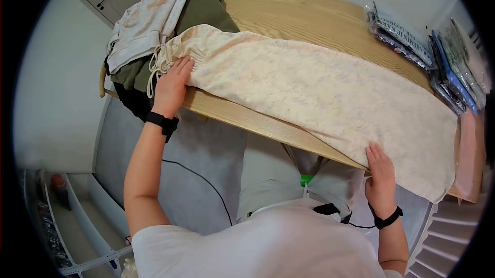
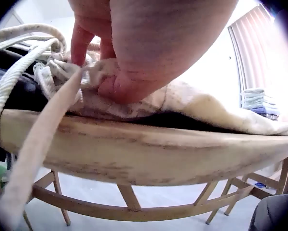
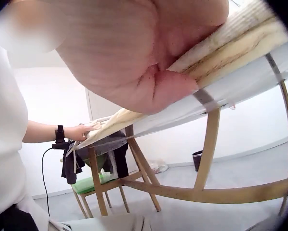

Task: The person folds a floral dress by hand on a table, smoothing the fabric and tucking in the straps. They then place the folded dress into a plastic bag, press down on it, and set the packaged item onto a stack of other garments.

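Left grip [image 1: 174, 84]: not closed; the fingers lie extended on the gathered end of the garment [image 1: 304, 79], and the thumb touches the cloth below them. Right grip [image 1: 380, 168]: likewise not closed; straight fingers rest on the garment's near edge, with the thumb at the worktop's front edge.

The garment, pale and finely patterned, lies lengthwise on the worktop [image 1: 289, 10], spanning the space between the two grips and continuing to the right of the right grip, where its near corner overhangs the front edge. Cords [image 1: 164, 59] bunch just left of the left grip; some hang over the worktop edge.

Beyond the left grip, to its left, a white top [image 1: 154, 15] with orange marks lies on a green garment [image 1: 209, 10]. Beyond the right grip, to its right, are bagged packets [image 1: 405, 41]; a pink item [image 1: 468, 154] lies nearer, just right of the garment's wide end.

A black wristband [image 1: 163, 123] sits behind the left grip; a second band [image 1: 388, 217] sits behind the right. Below and between the grips, a cable [image 1: 206, 182] crosses the floor side. White trays [image 1: 103, 200] stand low, left of and behind the left grip.
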Motion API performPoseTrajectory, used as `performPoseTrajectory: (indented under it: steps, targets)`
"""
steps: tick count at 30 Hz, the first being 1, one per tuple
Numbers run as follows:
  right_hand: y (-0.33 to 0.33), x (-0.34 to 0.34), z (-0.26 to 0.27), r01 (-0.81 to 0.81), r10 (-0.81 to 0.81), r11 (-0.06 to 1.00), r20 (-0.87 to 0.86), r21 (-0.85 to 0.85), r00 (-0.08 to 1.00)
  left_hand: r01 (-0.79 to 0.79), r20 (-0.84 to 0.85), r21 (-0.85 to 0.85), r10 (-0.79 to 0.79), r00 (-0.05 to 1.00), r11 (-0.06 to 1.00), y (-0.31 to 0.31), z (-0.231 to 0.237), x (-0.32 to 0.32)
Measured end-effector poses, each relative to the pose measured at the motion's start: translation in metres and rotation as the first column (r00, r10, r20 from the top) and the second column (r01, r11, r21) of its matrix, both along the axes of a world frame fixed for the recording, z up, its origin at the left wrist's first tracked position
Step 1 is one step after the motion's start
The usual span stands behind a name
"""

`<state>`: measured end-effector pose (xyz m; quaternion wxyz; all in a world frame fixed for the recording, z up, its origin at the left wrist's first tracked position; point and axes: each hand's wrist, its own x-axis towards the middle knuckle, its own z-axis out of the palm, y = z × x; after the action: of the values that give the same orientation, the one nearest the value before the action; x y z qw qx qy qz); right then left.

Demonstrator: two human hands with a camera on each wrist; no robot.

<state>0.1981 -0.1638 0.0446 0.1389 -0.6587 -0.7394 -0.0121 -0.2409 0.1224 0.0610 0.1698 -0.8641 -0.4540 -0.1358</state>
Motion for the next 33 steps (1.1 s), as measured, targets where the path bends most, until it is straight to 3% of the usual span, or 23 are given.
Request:
performPoseTrajectory:
  steps: [4, 8, 16, 19, 21, 24, 25, 28, 30, 33]
  targets:
    - [-0.010, 0.022, -0.004, 0.083, -0.080, 0.991, -0.041, 0.102, 0.996, -0.047, 0.043, -0.079, 0.050, 0.998, 0.996, 0.012, 0.000, -0.011]
    - [-0.016, 0.039, -0.008, 0.151, -0.143, 0.976, -0.060, 0.157, 0.988, 0.009, 0.084, -0.101, -0.001, 0.996, 0.995, 0.019, 0.013, -0.018]
    - [-0.015, 0.048, -0.006, 0.208, -0.170, 0.967, -0.239, 0.148, 0.956, 0.150, 0.031, -0.179, -0.147, 0.989, 0.972, 0.020, 0.002, -0.038]
    - [-0.020, 0.050, -0.004, 0.206, -0.154, 0.965, -0.290, 0.161, 0.945, 0.166, 0.049, -0.191, -0.159, 0.986, 0.968, 0.009, 0.005, -0.039]
    - [-0.024, 0.056, 0.006, 0.134, -0.103, 0.987, -0.296, 0.085, 0.950, 0.151, 0.131, -0.239, -0.123, 0.984, 0.959, 0.003, 0.016, -0.033]
    - [-0.018, 0.045, 0.035, 0.168, -0.126, 0.980, -0.322, 0.107, 0.938, 0.187, 0.163, -0.182, -0.158, 0.974, 0.965, -0.013, 0.036, -0.007]
    - [-0.017, 0.045, 0.041, 0.178, -0.145, 0.980, -0.296, 0.088, 0.944, 0.241, 0.239, -0.181, -0.195, 0.951, 0.953, -0.016, 0.036, 0.006]
    - [-0.012, 0.038, 0.048, 0.204, -0.187, 0.978, -0.265, 0.039, 0.946, 0.338, 0.253, -0.287, -0.269, 0.929, 0.896, -0.039, 0.053, 0.063]
    - [-0.013, 0.040, 0.037, 0.219, -0.226, 0.973, -0.098, -0.072, 0.969, 0.431, 0.266, -0.337, -0.355, 0.896, 0.837, -0.043, 0.051, 0.090]
    - [-0.019, 0.043, 0.031, 0.297, -0.299, 0.941, 0.018, -0.162, 0.954, 0.415, 0.194, -0.451, -0.368, 0.910, 0.790, -0.040, 0.047, 0.122]
